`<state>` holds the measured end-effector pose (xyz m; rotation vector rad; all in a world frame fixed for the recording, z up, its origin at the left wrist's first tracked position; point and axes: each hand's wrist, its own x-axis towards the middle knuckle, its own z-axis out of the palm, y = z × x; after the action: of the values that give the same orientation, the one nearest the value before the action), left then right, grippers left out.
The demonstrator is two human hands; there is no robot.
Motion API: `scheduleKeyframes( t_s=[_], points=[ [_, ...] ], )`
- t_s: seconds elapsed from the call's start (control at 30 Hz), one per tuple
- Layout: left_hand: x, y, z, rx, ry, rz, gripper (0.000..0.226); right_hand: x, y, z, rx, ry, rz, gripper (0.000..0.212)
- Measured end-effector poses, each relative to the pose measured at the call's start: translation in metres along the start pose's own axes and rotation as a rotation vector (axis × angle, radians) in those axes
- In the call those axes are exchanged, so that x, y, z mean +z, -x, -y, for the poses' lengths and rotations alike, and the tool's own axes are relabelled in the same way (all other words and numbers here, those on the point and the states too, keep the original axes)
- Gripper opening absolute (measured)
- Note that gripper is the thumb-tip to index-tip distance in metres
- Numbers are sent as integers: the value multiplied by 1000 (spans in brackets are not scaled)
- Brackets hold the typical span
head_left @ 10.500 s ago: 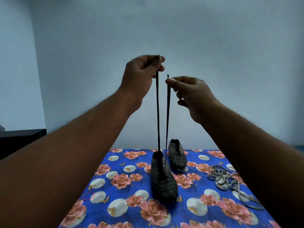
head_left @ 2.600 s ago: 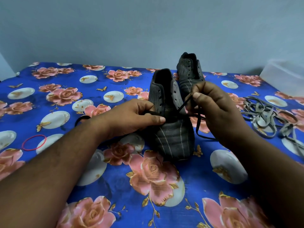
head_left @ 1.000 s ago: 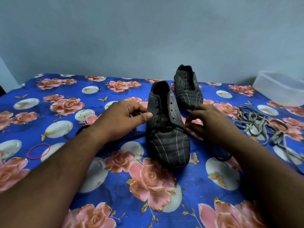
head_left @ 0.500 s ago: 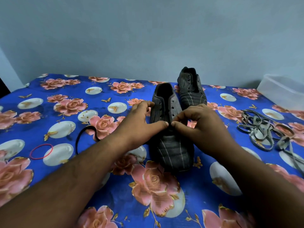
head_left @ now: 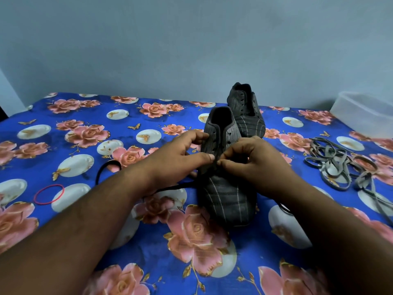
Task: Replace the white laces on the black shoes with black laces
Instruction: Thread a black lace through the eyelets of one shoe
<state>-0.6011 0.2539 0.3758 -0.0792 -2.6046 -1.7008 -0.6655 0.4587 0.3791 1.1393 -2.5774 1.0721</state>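
You face a plain pale blue-grey wall (head_left: 191, 43), evenly and softly lit. Below it, a flat surface spreads toward you under a bright blue cloth (head_left: 70, 209) printed with pink roses, white ovals and small gold butterflies. A translucent plastic tub (head_left: 365, 113) sits at the far right edge.

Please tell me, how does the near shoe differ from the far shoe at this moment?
The near shoe lies under both hands, the left hand and the right hand, which work at its eyelets; the far shoe stands untouched. A black lace trails from the near shoe onto the cloth; the far shoe shows only bare eyelets. The near shoe sits closer to the camera, the far shoe behind it and slightly right. Both are dark, with pale stripes, toes toward the camera.
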Motion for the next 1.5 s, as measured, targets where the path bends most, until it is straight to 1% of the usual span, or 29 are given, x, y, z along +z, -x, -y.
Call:
scheduleKeyframes(
  t_s=[0.13,0.23,0.3,0.37,0.43,0.47,0.53,0.6,0.63,0.67,0.73,0.83,0.93,1.03,1.1,1.17,1.2,1.3,1.37,1.5],
  points=[
    [-6,1,8,24,-59,41,50,2,0,-3,-1,16,21,18],
    [-10,0,6,66,-132,-9,41,7,0,-5,-7,-17,4,9],
    [-14,-1,2,141,-239,-58,29,9,-1,-6,-2,-55,-14,6],
    [-17,0,-2,260,-327,-73,20,9,-2,-7,-25,-86,-12,5],
    [-18,-1,-1,361,-345,-60,16,4,-1,-5,-38,-126,29,7],
    [-18,-2,1,383,-336,-54,12,0,1,-4,-27,-165,57,8],
    [-17,-4,6,368,-303,-48,5,-5,3,-5,13,-301,76,11],
    [-15,-5,8,323,-270,-23,3,-9,3,-11,54,-432,15,12],
    [-14,-5,9,292,-241,-2,3,-8,2,-16,62,-447,-30,13],
    [-13,-5,10,254,-195,20,4,-8,2,-20,63,-417,-60,15],
    [-13,-5,11,181,-81,53,4,-7,1,-27,74,-301,-51,21],
    [-14,-5,14,109,7,78,6,-6,2,-32,118,-329,-16,23],
    [-21,-7,16,53,14,34,13,-6,1,-35,131,-358,-12,22],
    [-34,-9,19,25,20,-21,7,-6,2,-39,142,-390,-12,23],
    [-37,-8,19,32,34,-21,9,-6,2,-41,140,-400,-9,23],
    [-31,-5,14,84,-4,13,25,-7,2,-39,132,-395,-11,23],
    [-26,-3,11,124,-41,32,26,-7,2,-39,127,-387,-12,23],
    [-13,-2,8,244,-148,39,12,-7,2,-38,117,-351,-14,23],
    [-13,-4,9,287,-183,30,4,-7,2,-38,120,-349,-12,24],
    [-19,-6,12,277,-178,57,6,-7,2,-39,123,-357,-4,25]
  ],
)
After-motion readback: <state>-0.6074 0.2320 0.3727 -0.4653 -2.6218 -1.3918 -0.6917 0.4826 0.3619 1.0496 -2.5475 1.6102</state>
